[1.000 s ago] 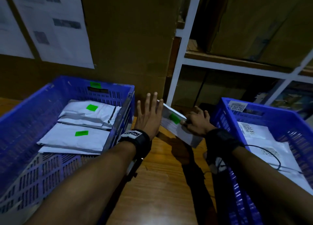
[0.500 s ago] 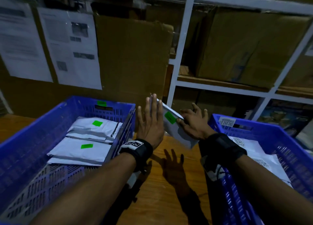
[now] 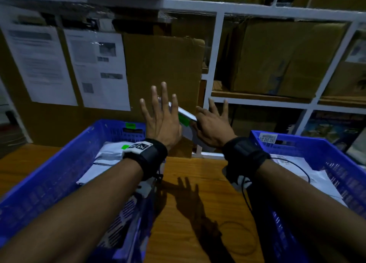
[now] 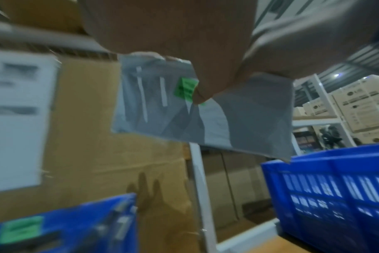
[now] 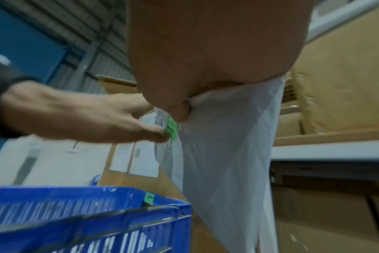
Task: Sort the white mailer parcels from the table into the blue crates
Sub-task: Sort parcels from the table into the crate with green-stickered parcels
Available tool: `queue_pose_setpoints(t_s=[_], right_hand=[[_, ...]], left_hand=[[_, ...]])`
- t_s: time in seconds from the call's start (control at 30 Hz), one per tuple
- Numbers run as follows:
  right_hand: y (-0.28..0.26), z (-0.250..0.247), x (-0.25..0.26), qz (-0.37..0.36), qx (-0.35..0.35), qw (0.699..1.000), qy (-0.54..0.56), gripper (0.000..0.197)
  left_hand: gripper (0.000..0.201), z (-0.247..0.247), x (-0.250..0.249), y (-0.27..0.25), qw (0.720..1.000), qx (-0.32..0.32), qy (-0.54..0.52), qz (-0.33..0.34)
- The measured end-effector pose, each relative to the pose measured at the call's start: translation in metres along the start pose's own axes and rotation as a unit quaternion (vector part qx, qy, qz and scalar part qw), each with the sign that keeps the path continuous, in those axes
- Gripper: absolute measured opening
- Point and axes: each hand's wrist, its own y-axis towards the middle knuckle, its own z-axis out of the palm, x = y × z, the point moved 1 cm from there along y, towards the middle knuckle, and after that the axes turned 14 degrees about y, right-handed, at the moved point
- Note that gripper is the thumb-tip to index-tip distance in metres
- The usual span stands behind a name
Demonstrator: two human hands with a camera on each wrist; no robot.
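Observation:
A white mailer parcel (image 3: 187, 124) with a green sticker is held up in the air between the two blue crates. My left hand (image 3: 161, 122) has its fingers spread behind the parcel. Its thumb (image 4: 206, 89) presses on the green sticker. My right hand (image 3: 212, 126) holds the parcel's right end, its thumb (image 5: 180, 111) pinching the plastic, fingers spread. The parcel (image 5: 223, 162) hangs slack below that thumb. The left crate (image 3: 59, 173) holds white parcels (image 3: 111, 153) with green stickers. The right crate (image 3: 297, 145) holds white parcels (image 3: 297, 163) too.
A wooden table (image 3: 188, 173) runs between the crates, with a thin cable loop (image 3: 237, 237) on it. Behind stand a cardboard sheet (image 3: 164, 74) with printed papers and a white shelf rack (image 3: 217, 64) full of brown boxes.
Both hands have lifted the parcel higher above the table. The right hand's fingers have gone from curled to spread. The left hand has closed in on the parcel.

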Motion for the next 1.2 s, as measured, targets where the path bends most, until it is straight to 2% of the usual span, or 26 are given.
queue_pose_setpoints(t_s=[0.2, 0.37, 0.57, 0.63, 0.7, 0.73, 0.77, 0.83, 0.97, 1.03, 1.07, 1.13, 1.2], right_hand=[[0.012, 0.010, 0.051, -0.018, -0.021, 0.998, -0.061, 0.049], [0.033, 0.025, 0.118, -0.018, -0.063, 0.995, -0.073, 0.046], [0.055, 0.037, 0.190, 0.030, -0.117, 0.992, -0.043, 0.036], [0.062, 0.038, 0.205, 0.059, -0.117, 0.991, -0.034, 0.034], [0.068, 0.039, 0.214, 0.080, -0.112, 0.990, -0.027, 0.033], [0.071, 0.041, 0.219, 0.088, -0.111, 0.990, -0.023, 0.034], [0.072, 0.042, 0.224, 0.092, -0.111, 0.989, -0.021, 0.034], [0.074, 0.047, 0.233, 0.089, -0.112, 0.990, -0.017, 0.034], [0.074, 0.061, 0.253, 0.050, -0.084, 0.995, 0.009, 0.042], [0.074, 0.071, 0.259, 0.035, -0.047, 0.998, 0.026, 0.051], [0.074, 0.075, 0.260, 0.035, -0.030, 0.998, 0.051, 0.052], [0.074, 0.079, 0.260, 0.029, 0.000, 0.993, 0.115, 0.048], [0.071, 0.083, 0.258, 0.010, 0.042, 0.988, 0.147, 0.049]], left_hand=[[0.090, 0.010, 0.060, -0.015, 0.999, -0.005, 0.029, 0.029], [0.092, 0.030, 0.132, -0.034, 0.999, -0.024, 0.014, 0.029], [0.103, 0.046, 0.186, -0.048, 0.997, -0.057, -0.010, 0.059], [0.095, 0.049, 0.197, -0.051, 0.997, -0.042, -0.004, 0.063], [0.072, 0.051, 0.206, -0.054, 0.998, -0.028, -0.012, 0.055], [0.063, 0.052, 0.211, -0.054, 0.998, -0.014, -0.021, 0.049], [0.062, 0.053, 0.215, -0.054, 0.998, 0.014, -0.043, 0.043], [0.072, 0.057, 0.217, -0.052, 0.989, 0.085, -0.120, 0.028], [0.095, 0.074, 0.216, -0.035, 0.924, 0.208, -0.315, -0.053], [0.114, 0.084, 0.216, -0.026, 0.901, 0.230, -0.356, -0.097], [0.114, 0.087, 0.216, -0.025, 0.891, 0.238, -0.371, -0.110], [0.088, 0.091, 0.216, -0.027, 0.882, 0.236, -0.388, -0.124], [0.057, 0.096, 0.219, -0.028, 0.882, 0.195, -0.405, -0.143]])
